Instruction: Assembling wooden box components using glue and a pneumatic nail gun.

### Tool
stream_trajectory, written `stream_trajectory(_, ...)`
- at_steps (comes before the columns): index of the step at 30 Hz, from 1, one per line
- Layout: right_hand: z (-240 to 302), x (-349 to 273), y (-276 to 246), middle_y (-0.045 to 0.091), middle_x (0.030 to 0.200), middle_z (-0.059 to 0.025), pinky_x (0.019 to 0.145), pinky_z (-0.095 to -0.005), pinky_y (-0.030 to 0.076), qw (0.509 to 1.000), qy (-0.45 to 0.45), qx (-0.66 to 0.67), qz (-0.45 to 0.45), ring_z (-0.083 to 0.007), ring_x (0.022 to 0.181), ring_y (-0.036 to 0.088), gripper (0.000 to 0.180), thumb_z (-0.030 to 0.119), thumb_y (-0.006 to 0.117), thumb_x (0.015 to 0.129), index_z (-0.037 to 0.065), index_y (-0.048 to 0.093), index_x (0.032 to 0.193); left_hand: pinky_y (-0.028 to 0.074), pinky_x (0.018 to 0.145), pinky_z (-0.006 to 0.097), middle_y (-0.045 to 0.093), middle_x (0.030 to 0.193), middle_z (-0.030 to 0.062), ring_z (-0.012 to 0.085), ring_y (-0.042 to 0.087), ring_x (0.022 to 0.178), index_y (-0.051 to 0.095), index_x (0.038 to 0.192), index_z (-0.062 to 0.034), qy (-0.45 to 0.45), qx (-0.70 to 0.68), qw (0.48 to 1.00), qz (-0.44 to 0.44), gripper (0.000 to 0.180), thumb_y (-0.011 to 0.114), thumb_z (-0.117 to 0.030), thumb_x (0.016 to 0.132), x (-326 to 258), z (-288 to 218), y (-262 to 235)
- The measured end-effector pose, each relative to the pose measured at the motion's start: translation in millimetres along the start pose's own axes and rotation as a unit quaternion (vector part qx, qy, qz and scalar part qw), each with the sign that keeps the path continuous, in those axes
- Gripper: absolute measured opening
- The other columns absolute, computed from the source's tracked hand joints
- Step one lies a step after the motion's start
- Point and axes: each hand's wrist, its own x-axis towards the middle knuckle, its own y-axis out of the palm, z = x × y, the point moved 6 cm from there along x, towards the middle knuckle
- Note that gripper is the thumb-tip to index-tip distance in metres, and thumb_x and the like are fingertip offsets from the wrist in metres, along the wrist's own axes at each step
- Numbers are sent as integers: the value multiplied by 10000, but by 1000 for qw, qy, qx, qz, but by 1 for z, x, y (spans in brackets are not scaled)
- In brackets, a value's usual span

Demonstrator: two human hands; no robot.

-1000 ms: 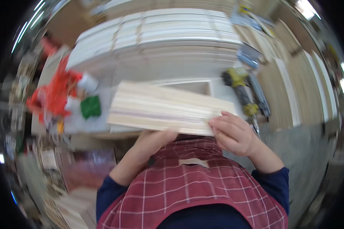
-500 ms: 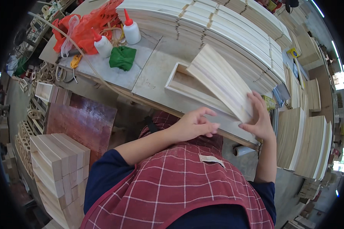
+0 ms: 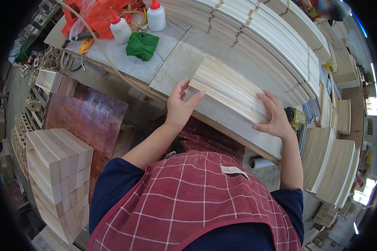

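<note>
Flat on the desk point(image 3: 171, 71) lies a pale bundle of thin wooden slats point(image 3: 228, 90), streaked grey; left hand point(image 3: 179, 109) and right hand point(image 3: 274, 117) press open-palmed against its ends, neither grip closed.

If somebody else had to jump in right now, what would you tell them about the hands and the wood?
Left hand: open, fingertips pressed against the left end of the bundle of thin wooden slats.
Right hand: open, spread flat on the bundle's right end.
The bundle lies on the workbench, squeezed between both hands, its slat ends roughly lined up.
Nearby: green cloth, two glue bottles, long stacks of slats behind, a pile of wood blocks lower left.
Done: slats gathered into one bundle. Left: whether any glue is on them cannot be seen.
</note>
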Motion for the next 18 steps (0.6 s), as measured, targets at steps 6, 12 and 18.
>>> stream_trajectory(6,-1,-1,-1,355,1254,-180,946,-412,298,1000,7,-6,-2,-347,1134,342,831,278,732,441,100,426,1193,326,905,262,503,1087,87,125,453,1010,403,1182,31,62,2,998,1,453,591,-105,793,8,11,6)
stream_trajectory(12,-4,0,-2,355,1253,-177,945,-410,301,1000,14,-11,3,-345,1133,346,822,254,730,442,102,425,1190,385,831,228,522,1056,78,99,479,948,446,1143,48,74,38,996,-6,408,595,-88,789,12,11,5)
stream_trajectory(18,-4,3,-1,356,1253,-174,951,-409,300,1000,12,-10,5,-344,1140,341,827,242,734,436,105,425,1190,405,803,215,545,1020,72,96,506,909,462,1131,59,68,43,997,-13,401,603,-60,775,15,13,2)
